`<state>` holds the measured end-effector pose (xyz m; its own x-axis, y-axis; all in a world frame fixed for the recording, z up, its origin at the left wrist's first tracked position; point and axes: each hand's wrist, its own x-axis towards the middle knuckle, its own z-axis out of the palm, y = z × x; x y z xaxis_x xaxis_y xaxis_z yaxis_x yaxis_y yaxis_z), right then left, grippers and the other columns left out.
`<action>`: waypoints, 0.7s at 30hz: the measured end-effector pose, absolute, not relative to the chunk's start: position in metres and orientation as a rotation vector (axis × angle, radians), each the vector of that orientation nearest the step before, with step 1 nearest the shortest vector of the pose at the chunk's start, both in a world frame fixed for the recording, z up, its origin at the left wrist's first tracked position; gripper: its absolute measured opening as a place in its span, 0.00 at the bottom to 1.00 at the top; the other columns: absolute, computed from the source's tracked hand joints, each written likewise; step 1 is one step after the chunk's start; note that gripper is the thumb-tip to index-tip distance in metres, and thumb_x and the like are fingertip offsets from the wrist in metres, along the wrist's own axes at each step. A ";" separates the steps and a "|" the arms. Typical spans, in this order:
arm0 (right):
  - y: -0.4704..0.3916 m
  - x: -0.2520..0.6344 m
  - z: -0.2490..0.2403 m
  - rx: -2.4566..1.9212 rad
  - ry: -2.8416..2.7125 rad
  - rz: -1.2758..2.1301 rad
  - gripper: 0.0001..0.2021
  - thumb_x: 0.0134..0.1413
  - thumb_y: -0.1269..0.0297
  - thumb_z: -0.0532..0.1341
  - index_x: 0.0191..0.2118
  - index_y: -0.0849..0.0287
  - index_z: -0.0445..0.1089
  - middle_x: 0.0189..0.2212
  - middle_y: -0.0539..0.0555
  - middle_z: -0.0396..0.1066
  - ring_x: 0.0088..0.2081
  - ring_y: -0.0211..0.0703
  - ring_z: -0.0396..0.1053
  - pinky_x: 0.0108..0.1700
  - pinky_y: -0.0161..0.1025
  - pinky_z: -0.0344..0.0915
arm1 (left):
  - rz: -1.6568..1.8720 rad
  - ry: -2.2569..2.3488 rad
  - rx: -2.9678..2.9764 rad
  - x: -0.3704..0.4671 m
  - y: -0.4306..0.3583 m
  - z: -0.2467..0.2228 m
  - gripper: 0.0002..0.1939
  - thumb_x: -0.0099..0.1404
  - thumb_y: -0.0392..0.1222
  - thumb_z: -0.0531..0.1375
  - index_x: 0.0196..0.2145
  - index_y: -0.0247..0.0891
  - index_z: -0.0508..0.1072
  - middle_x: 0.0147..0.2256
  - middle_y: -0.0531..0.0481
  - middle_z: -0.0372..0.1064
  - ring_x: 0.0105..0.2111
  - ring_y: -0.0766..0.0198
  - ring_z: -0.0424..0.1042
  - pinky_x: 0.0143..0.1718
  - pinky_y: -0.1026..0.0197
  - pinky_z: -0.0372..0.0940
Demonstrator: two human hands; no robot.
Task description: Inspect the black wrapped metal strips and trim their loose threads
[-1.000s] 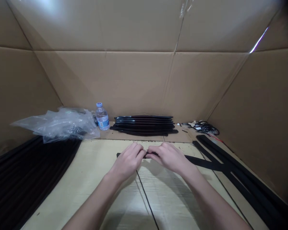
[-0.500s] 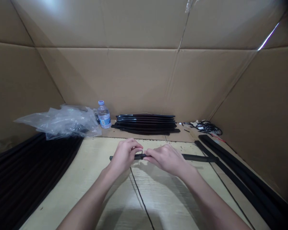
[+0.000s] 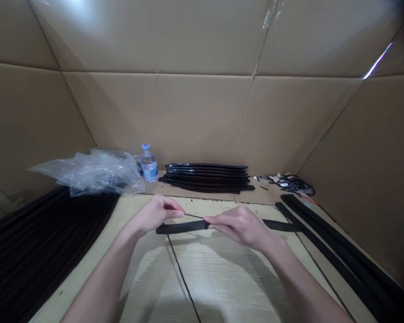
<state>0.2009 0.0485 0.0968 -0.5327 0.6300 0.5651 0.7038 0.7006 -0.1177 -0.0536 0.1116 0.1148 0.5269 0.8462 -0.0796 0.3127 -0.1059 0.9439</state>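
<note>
Between finger and thumb, my left hand [image 3: 156,214] pinches a thin black cord [image 3: 193,216], stretched nearly level toward my right hand. My right hand [image 3: 239,224] is closed round a flat black strip [image 3: 183,227] where a dark band of cord wraps it; the fingers cover part of that spot. The strip lies crosswise over the pale tabletop [image 3: 148,278], its left end just below my left hand and its right end by other black strips. From my left hand, a length of the same cord hangs down toward the near edge.
Dark strips [image 3: 54,242] are piled at the left, and several more black strips [image 3: 205,177] are stacked at the back. A crumpled plastic bag [image 3: 87,172] lies beside a water bottle [image 3: 149,163]. Long black strips [image 3: 336,246] and tangled cords [image 3: 294,184] occupy the right. Cardboard walls [image 3: 195,116] enclose the table.
My left hand has moved left, away from my right hand, drawing the cord out straight. My right hand has stayed on the strip. The view has shifted slightly.
</note>
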 end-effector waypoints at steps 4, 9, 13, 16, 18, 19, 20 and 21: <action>0.049 0.211 0.104 -0.982 -2.368 -0.124 0.12 0.62 0.62 0.55 0.46 0.52 0.73 0.23 0.48 0.76 0.20 0.34 0.67 0.23 0.32 0.56 | 0.548 0.929 1.524 -0.064 0.117 0.113 0.08 0.51 0.42 0.66 0.29 0.36 0.77 0.26 0.50 0.71 0.25 0.65 0.65 0.27 0.65 0.56; 0.048 0.215 0.108 -1.036 -2.359 -0.161 0.12 0.62 0.63 0.54 0.46 0.51 0.73 0.19 0.47 0.73 0.18 0.34 0.65 0.21 0.33 0.53 | 0.604 0.862 1.397 -0.062 0.118 0.110 0.09 0.53 0.42 0.65 0.31 0.35 0.75 0.25 0.51 0.67 0.24 0.68 0.62 0.26 0.67 0.55; 0.048 0.218 0.109 -1.076 -2.330 -0.167 0.11 0.61 0.64 0.55 0.42 0.50 0.75 0.16 0.46 0.70 0.16 0.34 0.62 0.20 0.34 0.49 | 0.699 0.871 1.360 -0.068 0.122 0.113 0.09 0.55 0.42 0.64 0.32 0.35 0.74 0.21 0.57 0.58 0.19 0.73 0.51 0.20 0.69 0.45; 0.050 0.219 0.108 -1.046 -2.264 -0.099 0.11 0.60 0.64 0.57 0.46 0.51 0.73 0.22 0.48 0.76 0.20 0.35 0.69 0.22 0.33 0.56 | 0.735 0.881 1.358 -0.068 0.124 0.109 0.06 0.55 0.38 0.64 0.30 0.34 0.74 0.21 0.56 0.59 0.19 0.74 0.50 0.20 0.68 0.44; 0.051 0.218 0.107 -1.007 -2.191 -0.032 0.11 0.59 0.65 0.59 0.47 0.53 0.72 0.30 0.50 0.79 0.24 0.36 0.73 0.25 0.33 0.64 | 0.740 0.874 1.363 -0.061 0.121 0.103 0.04 0.53 0.35 0.63 0.29 0.33 0.75 0.21 0.56 0.61 0.18 0.73 0.51 0.19 0.68 0.44; 0.051 0.217 0.107 -0.988 -2.151 0.002 0.11 0.58 0.65 0.60 0.47 0.53 0.73 0.33 0.50 0.80 0.26 0.37 0.74 0.27 0.33 0.66 | 0.734 0.864 1.366 -0.056 0.119 0.099 0.04 0.52 0.34 0.63 0.29 0.33 0.75 0.20 0.56 0.61 0.18 0.73 0.53 0.19 0.68 0.46; 0.050 0.214 0.106 -0.972 -2.109 0.034 0.11 0.57 0.65 0.60 0.46 0.54 0.73 0.35 0.51 0.79 0.27 0.37 0.75 0.29 0.33 0.68 | 0.730 0.845 1.369 -0.049 0.115 0.096 0.04 0.52 0.33 0.64 0.29 0.33 0.76 0.19 0.56 0.61 0.19 0.72 0.55 0.20 0.68 0.49; 0.050 0.212 0.107 -0.959 -2.067 0.066 0.11 0.57 0.65 0.61 0.46 0.55 0.73 0.36 0.52 0.79 0.28 0.38 0.76 0.30 0.33 0.70 | 0.709 0.819 1.370 -0.041 0.111 0.093 0.04 0.52 0.34 0.64 0.28 0.33 0.76 0.21 0.54 0.65 0.21 0.70 0.59 0.23 0.67 0.53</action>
<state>0.2115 0.0498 0.1065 -0.3589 0.6515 0.6684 0.6076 0.7067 -0.3626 -0.0414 0.1108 0.0932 0.5480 0.8319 -0.0875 0.0325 0.0834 0.9960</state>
